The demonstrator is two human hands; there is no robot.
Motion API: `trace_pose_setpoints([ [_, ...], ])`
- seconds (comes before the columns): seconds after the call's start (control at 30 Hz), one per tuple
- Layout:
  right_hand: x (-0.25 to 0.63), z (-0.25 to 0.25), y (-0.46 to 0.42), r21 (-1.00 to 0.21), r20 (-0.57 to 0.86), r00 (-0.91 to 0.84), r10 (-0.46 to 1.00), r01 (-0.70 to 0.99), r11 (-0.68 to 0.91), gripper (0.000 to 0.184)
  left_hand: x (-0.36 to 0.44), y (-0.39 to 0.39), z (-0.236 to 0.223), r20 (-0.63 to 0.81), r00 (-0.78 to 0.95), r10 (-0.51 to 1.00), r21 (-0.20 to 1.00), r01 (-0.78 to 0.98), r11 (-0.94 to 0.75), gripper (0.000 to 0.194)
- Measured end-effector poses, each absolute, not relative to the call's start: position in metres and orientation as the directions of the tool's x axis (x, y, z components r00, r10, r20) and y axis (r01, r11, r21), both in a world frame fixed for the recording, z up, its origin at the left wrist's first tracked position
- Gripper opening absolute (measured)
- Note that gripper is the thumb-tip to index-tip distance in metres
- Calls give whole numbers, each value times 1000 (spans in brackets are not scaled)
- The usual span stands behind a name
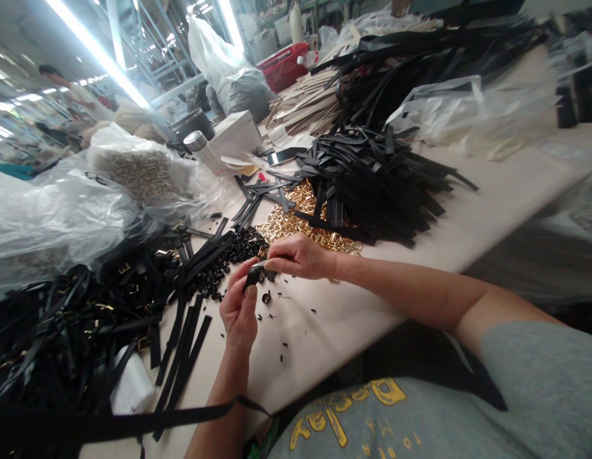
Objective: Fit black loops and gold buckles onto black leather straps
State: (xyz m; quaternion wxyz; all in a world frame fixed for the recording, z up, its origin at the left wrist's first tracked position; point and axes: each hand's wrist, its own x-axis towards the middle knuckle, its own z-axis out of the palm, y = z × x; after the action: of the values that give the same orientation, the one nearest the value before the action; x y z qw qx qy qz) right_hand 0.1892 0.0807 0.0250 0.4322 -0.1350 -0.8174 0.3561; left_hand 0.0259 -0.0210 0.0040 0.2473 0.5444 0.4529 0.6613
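Observation:
A short black strap (pixel 252 278) is bent between my two hands above the table. My left hand (pixel 239 315) is closed on its lower end, thumb and fingers pinching it. At the upper end, my right hand (pixel 300 256) pinches the strap too; anything smaller under these fingertips is hidden. Just behind my hands lie a heap of small black loops (pixel 238 252) and a pile of gold buckles (pixel 296 213). One loose black loop (pixel 266 298) rests on the table below the strap.
A large pile of black straps (pixel 372 178) lies behind the buckles. Straps with buckles (pixel 85 325) are heaped at left, beside a white roll (pixel 132 382) and plastic bags (pixel 133 159). A steel-lidded bottle (pixel 196 143), white box (pixel 236 137) and red basket (pixel 282 67) stand farther back.

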Motion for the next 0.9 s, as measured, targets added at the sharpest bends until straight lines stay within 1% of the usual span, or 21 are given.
trace_pose_setpoints([
  [0.07,188,24,80,-756,594,-541,596,-123,643,37,25,-21,6,436,-316,843,895,52,-443,17],
  [0.17,184,22,76,-857,506,-516,691,-210,471,30,22,-21,11,329,-326,886,902,-171,-398,16],
  [0.27,177,19,70,-883,469,-537,701,-284,373,42,20,-21,16,244,-338,909,874,-330,-357,15],
  [0.3,175,18,68,-884,467,-533,706,-289,367,41,19,-22,17,223,-340,914,868,-358,-344,16],
  [0.37,173,17,67,-888,460,-517,722,-255,383,32,20,-22,20,190,-336,923,864,-390,-320,18],
  [0.47,174,18,68,-874,477,-490,730,-177,452,22,19,-24,24,154,-323,934,863,-417,-286,21],
  [0.53,178,20,70,-876,467,-534,705,-167,453,21,16,-24,27,124,-307,944,856,-447,-258,27],
  [0.6,180,22,72,-902,410,-624,666,-167,398,24,10,-23,30,100,-304,947,845,-476,-242,38],
  [0.67,182,23,73,-937,319,-708,630,-134,324,28,1,-21,31,93,-348,933,837,-479,-263,44],
  [0.73,182,23,72,-964,232,-748,622,-90,251,31,-8,-18,29,108,-451,886,857,-409,-313,42],
  [0.83,181,22,70,-986,154,-767,622,-78,147,35,-16,-14,23,179,-584,792,921,-183,-344,22],
  [0.9,181,23,69,-992,119,-772,625,-64,110,37,-19,-13,21,238,-624,744,937,-54,-346,33],
])
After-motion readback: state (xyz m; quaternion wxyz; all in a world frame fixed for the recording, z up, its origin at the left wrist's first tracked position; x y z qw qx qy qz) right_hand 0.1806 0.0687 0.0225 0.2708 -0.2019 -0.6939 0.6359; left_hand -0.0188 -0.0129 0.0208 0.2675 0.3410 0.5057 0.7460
